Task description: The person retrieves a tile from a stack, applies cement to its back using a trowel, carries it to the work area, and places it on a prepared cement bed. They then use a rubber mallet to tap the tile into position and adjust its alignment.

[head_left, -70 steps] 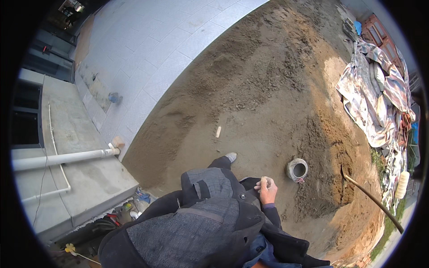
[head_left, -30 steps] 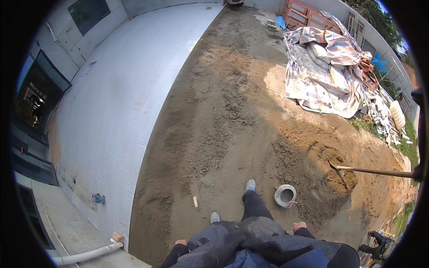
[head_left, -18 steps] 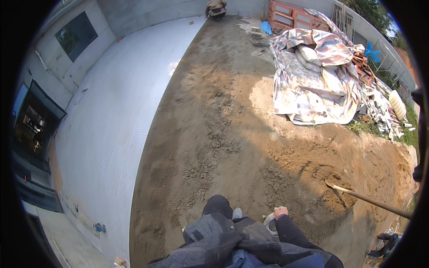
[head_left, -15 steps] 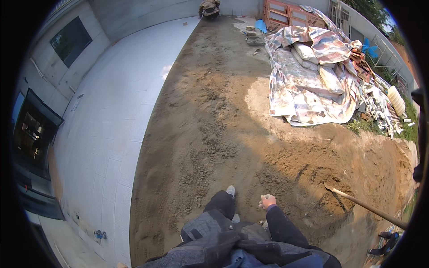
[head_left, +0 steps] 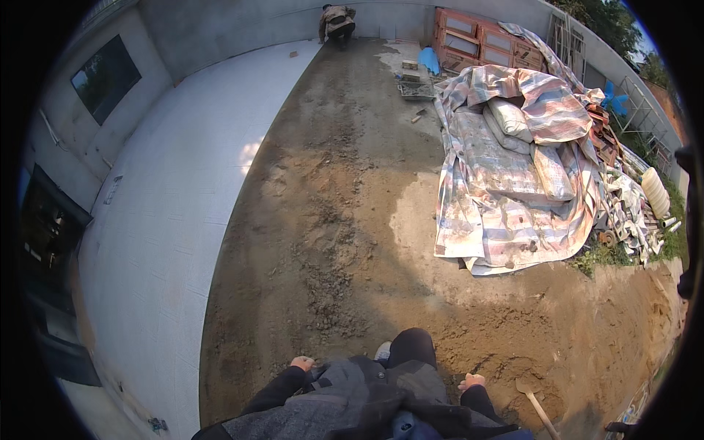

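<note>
My left hand (head_left: 301, 363) hangs low beside my dark jacket, above the bare soil (head_left: 293, 308), its fingers curled with no object visible in them. On the other side my right hand (head_left: 471, 381) is also loosely closed, and nothing shows in it. The nearest thing to it is a long wooden-handled tool (head_left: 541, 412) lying on the dug-up earth; its working end is hard to make out. One of my legs (head_left: 413, 347) is forward, and a light shoe (head_left: 383, 351) shows beside it.
Pale paving (head_left: 161, 227) borders the soil on the left. At the far end a person (head_left: 337, 24) crouches by the wall. To the right stand a striped tarp (head_left: 506, 231) with sacks (head_left: 510, 119), reddish wooden frames (head_left: 480, 40) and piled scrap (head_left: 631, 213).
I have stepped forward, so the tarp and wooden-handled tool sit lower in view. My left hand has come into sight. My right hand has dropped lower and farther out.
</note>
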Tool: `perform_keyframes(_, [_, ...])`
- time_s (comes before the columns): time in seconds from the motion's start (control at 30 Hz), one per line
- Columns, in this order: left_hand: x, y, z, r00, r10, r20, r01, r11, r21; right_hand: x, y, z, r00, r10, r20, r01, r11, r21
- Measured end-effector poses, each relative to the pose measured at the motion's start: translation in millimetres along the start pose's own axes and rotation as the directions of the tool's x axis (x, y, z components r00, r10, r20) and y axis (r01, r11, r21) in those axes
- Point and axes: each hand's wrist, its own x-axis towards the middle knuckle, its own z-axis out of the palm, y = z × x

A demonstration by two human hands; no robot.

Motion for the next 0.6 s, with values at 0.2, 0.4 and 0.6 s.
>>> perform_keyframes(0.2, [133.1, 256.2, -12.7, 0.994, 0.1, 0.04, -0.062, 0.84, -0.538, 64.0, -88.0, -15.6, 0.908, 0.377, -0.185, -0.372, 0.926, 0.062])
perform_keyframes(0.4, [230.7, 337.4, 18.3, 0.959, -0.27, 0.083, 0.279, 0.857, -0.434, 207.5, -364.0, 53.7, 0.986, 0.165, -0.034, -0.168, 0.981, -0.094])
perform_keyframes(0.6, [303.3, 396.4, 7.5, 0.974, -0.201, 0.106, 0.188, 0.975, 0.121, 290.8, -800.7, 236.0, 0.821, -0.483, 0.304, 0.537, 0.835, -0.124])
